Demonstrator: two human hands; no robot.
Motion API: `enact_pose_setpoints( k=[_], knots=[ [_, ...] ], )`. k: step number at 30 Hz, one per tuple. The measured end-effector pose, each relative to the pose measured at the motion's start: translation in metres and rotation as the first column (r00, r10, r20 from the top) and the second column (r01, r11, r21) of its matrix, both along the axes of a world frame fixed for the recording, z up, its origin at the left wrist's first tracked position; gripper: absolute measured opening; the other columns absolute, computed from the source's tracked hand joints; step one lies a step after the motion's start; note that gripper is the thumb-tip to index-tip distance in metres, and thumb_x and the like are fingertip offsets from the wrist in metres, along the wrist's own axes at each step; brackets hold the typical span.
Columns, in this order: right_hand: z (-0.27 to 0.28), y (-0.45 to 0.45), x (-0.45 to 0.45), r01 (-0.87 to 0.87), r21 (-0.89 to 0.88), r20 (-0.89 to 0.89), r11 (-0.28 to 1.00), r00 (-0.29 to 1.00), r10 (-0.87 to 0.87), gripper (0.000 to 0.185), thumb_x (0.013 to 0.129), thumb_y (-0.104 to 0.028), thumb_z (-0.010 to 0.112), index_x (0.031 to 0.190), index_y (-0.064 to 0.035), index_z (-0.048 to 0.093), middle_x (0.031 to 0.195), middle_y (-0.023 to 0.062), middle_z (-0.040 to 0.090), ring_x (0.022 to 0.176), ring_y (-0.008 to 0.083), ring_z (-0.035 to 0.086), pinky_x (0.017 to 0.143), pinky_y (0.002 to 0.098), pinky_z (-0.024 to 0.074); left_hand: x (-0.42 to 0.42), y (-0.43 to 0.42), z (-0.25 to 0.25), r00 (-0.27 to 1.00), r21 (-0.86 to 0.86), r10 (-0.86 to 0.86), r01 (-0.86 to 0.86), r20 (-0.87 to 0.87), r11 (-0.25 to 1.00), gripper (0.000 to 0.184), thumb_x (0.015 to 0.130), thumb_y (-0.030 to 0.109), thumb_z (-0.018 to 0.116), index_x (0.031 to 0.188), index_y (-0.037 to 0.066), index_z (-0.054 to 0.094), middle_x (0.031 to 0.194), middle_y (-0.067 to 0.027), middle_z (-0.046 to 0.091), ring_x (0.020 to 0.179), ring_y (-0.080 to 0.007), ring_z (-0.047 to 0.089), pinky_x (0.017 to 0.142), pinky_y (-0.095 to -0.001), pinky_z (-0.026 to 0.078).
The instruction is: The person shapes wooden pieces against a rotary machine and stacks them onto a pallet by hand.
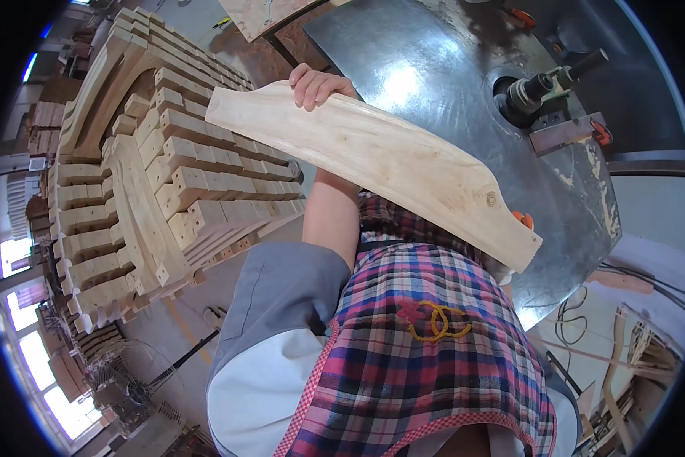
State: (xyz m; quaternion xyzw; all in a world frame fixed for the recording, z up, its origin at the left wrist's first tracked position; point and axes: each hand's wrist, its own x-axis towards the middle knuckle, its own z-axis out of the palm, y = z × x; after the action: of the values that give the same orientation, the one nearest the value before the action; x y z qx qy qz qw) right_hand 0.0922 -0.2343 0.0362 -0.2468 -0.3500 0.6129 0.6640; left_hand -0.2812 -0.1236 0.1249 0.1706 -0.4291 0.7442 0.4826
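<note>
A pale, curved wooden board (388,156) with a knot near its right end is held up slantwise in front of the plaid apron. My left hand (320,87) grips its upper left edge, with the fingers curled over the face. At the board's lower right end is my right hand (499,271), mostly hidden behind the wood; only a pale part shows below, and orange tips, perhaps finger covers, peek over the upper edge. The board overlaps the view of a shiny metal machine table (426,84).
A dark spindle (527,95) stands up from the metal table, beside a clamped block (567,135). Stacked wooden parts (152,175) rise at the left. A fan (133,381) is at the lower left, and cables (571,316) and wood strips (617,381) are at the lower right.
</note>
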Motion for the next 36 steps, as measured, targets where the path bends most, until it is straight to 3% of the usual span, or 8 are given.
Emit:
enact_pose_setpoints(
  k=[4,7,12,17,23,27,33,36],
  knots=[
    [-0.009,-0.005,0.003,0.119,0.031,0.34,0.992,0.932,-0.122,0.05,0.086,-0.018,0.065,0.131,-0.0067,0.046,0.124,0.0131,0.056,0.108,0.0239,0.057,0.095,0.037,0.0466,-0.001,0.0,-0.009,0.995,-0.013,0.023,-0.025,-0.097,1.0,0.011,0.093,0.019,0.047,0.095,0.012,0.055,0.07,0.0026,0.061,0.061,-0.0108,0.058,0.067,-0.0255,0.047],
    [-0.026,-0.007,0.008,0.12,0.193,0.714,0.974,0.664,-0.223,0.061,0.078,-0.016,0.075,0.131,-0.0047,0.046,0.121,0.015,0.058,0.104,0.0246,0.06,0.091,0.0364,0.0495,-0.002,0.0,-0.014,0.975,-0.041,0.004,-0.014,-0.224,0.999,0.017,0.095,0.025,0.046,0.101,0.012,0.053,0.078,-0.0004,0.06,0.072,-0.0137,0.059,0.077,-0.029,0.046],
    [-0.023,-0.024,0.023,0.272,-0.29,0.756,0.918,0.653,0.045,0.069,0.069,-0.012,0.082,0.128,-0.0015,0.048,0.117,0.0163,0.06,0.1,0.0263,0.062,0.085,0.0346,0.0517,-0.001,0.005,-0.02,0.912,-0.029,0.007,-0.021,-0.411,0.999,0.022,0.095,0.029,0.046,0.106,0.011,0.053,0.086,-0.0036,0.059,0.081,-0.0191,0.058,0.084,-0.0341,0.043],
    [0.008,-0.017,0.021,0.191,-0.353,0.839,0.916,0.498,0.22,0.06,0.072,-0.014,0.079,0.122,0.0026,0.052,0.107,0.0166,0.065,0.097,0.0264,0.063,0.084,0.0323,0.0514,-0.005,0.008,-0.02,0.819,-0.04,0.051,-0.09,-0.572,0.995,0.03,0.094,0.035,0.047,0.111,0.01,0.051,0.096,-0.0065,0.059,0.09,-0.022,0.057,0.088,-0.0371,0.042],
    [0.001,-0.006,0.037,0.071,-0.254,0.831,0.965,0.526,0.18,0.045,0.076,-0.018,0.076,0.112,0.0043,0.058,0.096,0.0158,0.066,0.083,0.0241,0.065,0.073,0.0312,0.0534,0.002,0.001,0.007,0.64,-0.158,0.026,-0.23,-0.768,0.96,0.042,0.092,0.047,0.05,0.118,0.014,0.051,0.103,-0.0035,0.06,0.096,-0.019,0.055,0.091,-0.037,0.038],
    [0.043,-0.006,0.025,0.052,-0.595,0.465,0.802,0.836,0.291,0.038,0.079,-0.02,0.072,0.106,0.0043,0.062,0.085,0.0131,0.066,0.064,0.0202,0.063,0.053,0.0297,0.0507,0.04,-0.022,0.046,0.783,-0.764,-0.123,-0.54,-0.61,0.352,0.061,0.091,0.061,0.044,0.132,0.016,0.045,0.124,-0.0067,0.054,0.112,-0.021,0.05,0.094,-0.0389,0.037],
    [0.044,-0.009,0.077,0.439,-0.581,0.647,0.686,0.76,0.062,0.033,0.081,-0.026,0.069,0.097,0.002,0.065,0.073,0.0106,0.062,0.046,0.0181,0.054,0.035,0.0293,0.0384,0.088,-0.023,-0.023,0.688,-0.808,-0.46,-0.575,-0.561,0.126,0.064,0.091,0.052,0.051,0.131,0.002,0.044,0.126,-0.0144,0.053,0.111,-0.0234,0.053,0.093,-0.0375,0.045],
    [0.055,-0.018,0.132,0.469,-0.709,0.671,0.527,0.679,0.299,0.036,0.081,-0.033,0.068,0.089,0.0015,0.065,0.062,0.009,0.056,0.038,0.0179,0.047,0.031,0.0303,0.0309,0.12,-0.028,-0.066,0.527,-0.787,-0.687,-0.607,-0.5,0.108,0.059,0.09,0.041,0.06,0.125,-0.005,0.047,0.112,-0.0192,0.058,0.093,-0.0248,0.062,0.078,-0.0322,0.054]
  ],
)
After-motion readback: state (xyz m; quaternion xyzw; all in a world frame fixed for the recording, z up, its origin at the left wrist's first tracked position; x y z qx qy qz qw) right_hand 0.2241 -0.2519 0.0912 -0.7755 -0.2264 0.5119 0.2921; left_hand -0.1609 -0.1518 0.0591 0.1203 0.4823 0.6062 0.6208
